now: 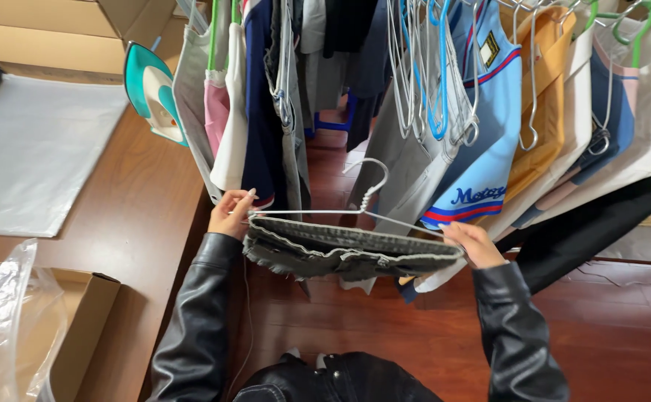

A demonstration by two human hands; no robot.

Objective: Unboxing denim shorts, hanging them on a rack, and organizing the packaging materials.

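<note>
Both hands (230, 214) (471, 242) grip a garment-draped wire hanger (366, 195).

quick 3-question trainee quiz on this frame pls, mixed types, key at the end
1. True or false: the left hand and the right hand grip opposite ends of the wire hanger.
2. What hangs over the hanger's bottom bar?
A. a light blue jersey
B. a folded dark grey garment
C. a clear plastic bag
3. Fill in: the teal and white iron stands on the wooden table, to the person's ____.

Key:
1. True.
2. B, the folded dark grey garment; the light blue jersey hangs on the rack behind.
3. Left.
</note>
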